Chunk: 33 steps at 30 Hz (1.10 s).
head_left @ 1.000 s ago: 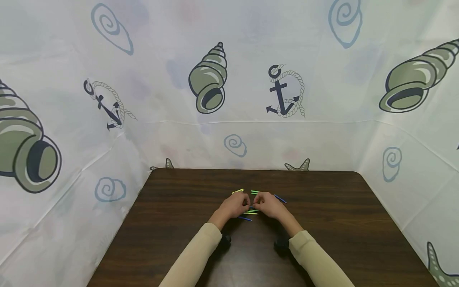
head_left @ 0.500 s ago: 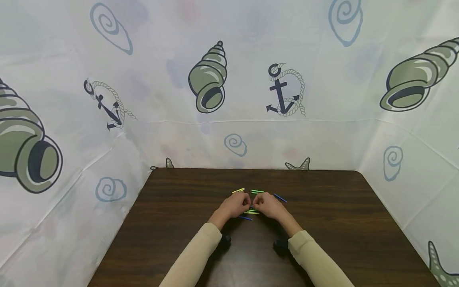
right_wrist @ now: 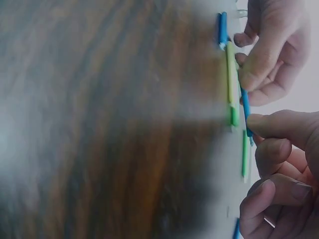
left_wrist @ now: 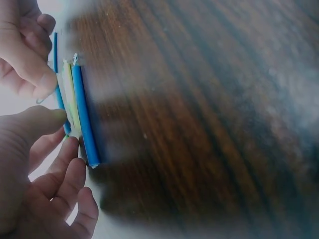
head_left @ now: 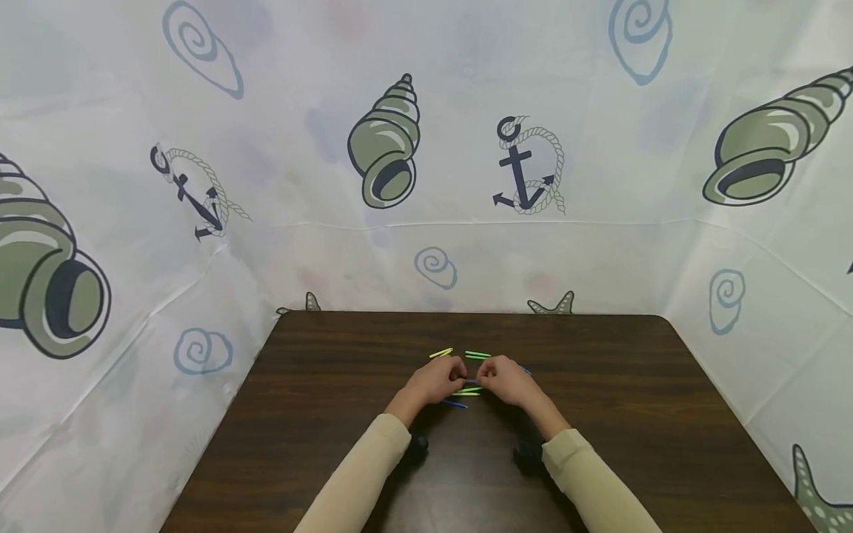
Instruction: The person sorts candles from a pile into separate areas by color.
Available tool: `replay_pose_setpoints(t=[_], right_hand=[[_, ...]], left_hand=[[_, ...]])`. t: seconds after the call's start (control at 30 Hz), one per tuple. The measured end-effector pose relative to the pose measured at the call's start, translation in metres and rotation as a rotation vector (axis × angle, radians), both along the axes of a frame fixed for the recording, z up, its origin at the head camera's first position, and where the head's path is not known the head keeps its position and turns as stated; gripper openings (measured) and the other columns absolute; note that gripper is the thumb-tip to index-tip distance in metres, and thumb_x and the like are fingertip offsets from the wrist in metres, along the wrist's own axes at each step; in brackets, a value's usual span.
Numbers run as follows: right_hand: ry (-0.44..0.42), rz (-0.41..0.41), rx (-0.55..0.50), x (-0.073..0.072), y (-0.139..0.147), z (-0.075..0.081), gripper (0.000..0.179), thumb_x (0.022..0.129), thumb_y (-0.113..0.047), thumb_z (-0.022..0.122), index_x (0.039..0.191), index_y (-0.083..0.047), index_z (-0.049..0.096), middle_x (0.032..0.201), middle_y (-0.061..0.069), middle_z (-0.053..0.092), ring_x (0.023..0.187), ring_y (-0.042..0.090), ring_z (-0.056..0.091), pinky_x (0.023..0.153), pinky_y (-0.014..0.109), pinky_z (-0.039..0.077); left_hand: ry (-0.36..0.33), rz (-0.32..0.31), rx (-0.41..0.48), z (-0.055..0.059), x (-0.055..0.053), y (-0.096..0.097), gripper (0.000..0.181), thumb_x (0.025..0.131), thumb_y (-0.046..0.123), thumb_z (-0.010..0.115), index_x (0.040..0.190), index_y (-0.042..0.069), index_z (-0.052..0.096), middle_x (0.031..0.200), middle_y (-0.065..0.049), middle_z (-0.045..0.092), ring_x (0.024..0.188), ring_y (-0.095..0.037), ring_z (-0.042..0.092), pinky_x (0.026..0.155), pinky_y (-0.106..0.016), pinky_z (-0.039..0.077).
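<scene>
- Tabletop in the head view bears a yellow pair of sticks and a green pair of sticks. Nearer the person, the left hand and right hand face each other, a slim blue stick pinched between them.
- Left wrist view: the left hand's thumb presses the held stick near one end, beside a second blue stick. It should be light and fairly stiff, perhaps brittle, so a gentle pinch suits.
- Right wrist view: the right hand's thumb grips near the other end. Smooth sides may roll; holding both ends looks safest. No container shows in any view.
</scene>
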State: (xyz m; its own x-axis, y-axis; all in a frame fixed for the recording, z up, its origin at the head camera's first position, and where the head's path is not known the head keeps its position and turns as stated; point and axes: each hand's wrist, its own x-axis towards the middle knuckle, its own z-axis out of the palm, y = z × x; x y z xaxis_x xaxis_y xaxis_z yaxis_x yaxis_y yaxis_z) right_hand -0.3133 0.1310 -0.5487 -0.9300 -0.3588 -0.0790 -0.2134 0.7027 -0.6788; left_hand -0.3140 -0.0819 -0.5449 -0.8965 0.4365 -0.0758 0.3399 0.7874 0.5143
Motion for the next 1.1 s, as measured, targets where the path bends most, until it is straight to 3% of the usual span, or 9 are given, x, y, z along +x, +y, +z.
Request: replay_pose_setpoints(t=[0.17, 0.3, 0.33, 0.4, 0.53, 0.57, 0.7, 1.1], right_hand=[[0.007, -0.054, -0.02, 0.0, 0.012, 0.002, 0.01, 0.104, -0.017, 0.07, 0.096, -0.012, 0.076, 0.08, 0.0, 0.064, 0.068, 0.016, 0.054, 0.062, 0.032, 0.043], [-0.006, -0.102, -0.044, -0.001, 0.022, 0.001, 0.01, 0.103, -0.016, 0.07, 0.097, -0.011, 0.076, 0.079, 0.001, 0.062, 0.068, 0.016, 0.053, 0.062, 0.032, 0.042], [-0.009, -0.113, -0.048, -0.001, 0.024, 0.001, 0.01, 0.103, -0.016, 0.07, 0.097, -0.01, 0.076, 0.08, 0.001, 0.062, 0.068, 0.016, 0.053, 0.063, 0.032, 0.042], [-0.004, -0.13, -0.052, 0.0, 0.029, -0.001, 0.011, 0.103, -0.016, 0.07, 0.098, -0.009, 0.076, 0.08, 0.001, 0.062, 0.069, 0.016, 0.053, 0.063, 0.031, 0.043], [0.005, -0.165, -0.066, 0.002, 0.04, -0.001, 0.012, 0.103, -0.016, 0.07, 0.1, -0.008, 0.077, 0.079, 0.001, 0.063, 0.068, 0.016, 0.054, 0.064, 0.031, 0.044], [0.01, -0.169, -0.07, 0.002, 0.043, 0.0, 0.013, 0.103, -0.016, 0.069, 0.101, -0.007, 0.078, 0.079, 0.002, 0.064, 0.068, 0.016, 0.054, 0.063, 0.032, 0.044], [0.005, -0.203, -0.098, 0.003, 0.056, 0.0, 0.015, 0.104, -0.016, 0.068, 0.103, -0.004, 0.077, 0.084, 0.008, 0.068, 0.07, 0.017, 0.054, 0.065, 0.032, 0.044], [0.007, -0.303, -0.125, -0.006, 0.088, -0.004, 0.02, 0.105, -0.015, 0.064, 0.106, 0.0, 0.078, 0.1, 0.015, 0.077, 0.082, 0.021, 0.063, 0.072, 0.034, 0.048]], left_hand=[[-0.02, -0.008, 0.062, -0.006, -0.007, -0.002, 0.027, 0.104, 0.025, 0.073, 0.127, 0.015, 0.066, 0.099, 0.0, 0.065, 0.081, -0.014, 0.06, 0.072, -0.036, 0.052], [0.016, -0.045, 0.074, -0.031, -0.024, -0.005, 0.031, 0.103, 0.034, 0.073, 0.128, 0.017, 0.065, 0.098, 0.001, 0.065, 0.08, -0.013, 0.059, 0.071, -0.035, 0.051], [0.02, -0.053, 0.067, -0.032, -0.025, -0.005, 0.031, 0.103, 0.035, 0.073, 0.127, 0.017, 0.065, 0.099, 0.002, 0.065, 0.081, -0.012, 0.059, 0.072, -0.035, 0.052], [0.01, -0.061, 0.059, -0.031, -0.023, -0.004, 0.031, 0.103, 0.037, 0.074, 0.125, 0.017, 0.066, 0.1, 0.002, 0.065, 0.084, -0.012, 0.059, 0.075, -0.035, 0.052], [-0.03, -0.039, 0.03, -0.004, -0.006, 0.002, 0.026, 0.102, 0.03, 0.077, 0.122, 0.016, 0.069, 0.103, 0.0, 0.066, 0.087, -0.013, 0.061, 0.08, -0.038, 0.054], [-0.03, -0.033, 0.019, -0.003, -0.004, 0.002, 0.023, 0.103, 0.029, 0.075, 0.121, 0.017, 0.069, 0.103, 0.001, 0.066, 0.088, -0.013, 0.061, 0.08, -0.038, 0.054], [-0.01, -0.018, -0.024, -0.001, 0.0, 0.004, 0.017, 0.106, 0.026, 0.071, 0.121, 0.018, 0.069, 0.105, 0.002, 0.067, 0.089, -0.012, 0.06, 0.082, -0.038, 0.053], [-0.012, -0.049, -0.008, -0.003, -0.002, 0.004, 0.006, 0.107, 0.021, 0.068, 0.112, 0.018, 0.07, 0.101, 0.003, 0.064, 0.085, -0.011, 0.057, 0.079, -0.035, 0.05]])
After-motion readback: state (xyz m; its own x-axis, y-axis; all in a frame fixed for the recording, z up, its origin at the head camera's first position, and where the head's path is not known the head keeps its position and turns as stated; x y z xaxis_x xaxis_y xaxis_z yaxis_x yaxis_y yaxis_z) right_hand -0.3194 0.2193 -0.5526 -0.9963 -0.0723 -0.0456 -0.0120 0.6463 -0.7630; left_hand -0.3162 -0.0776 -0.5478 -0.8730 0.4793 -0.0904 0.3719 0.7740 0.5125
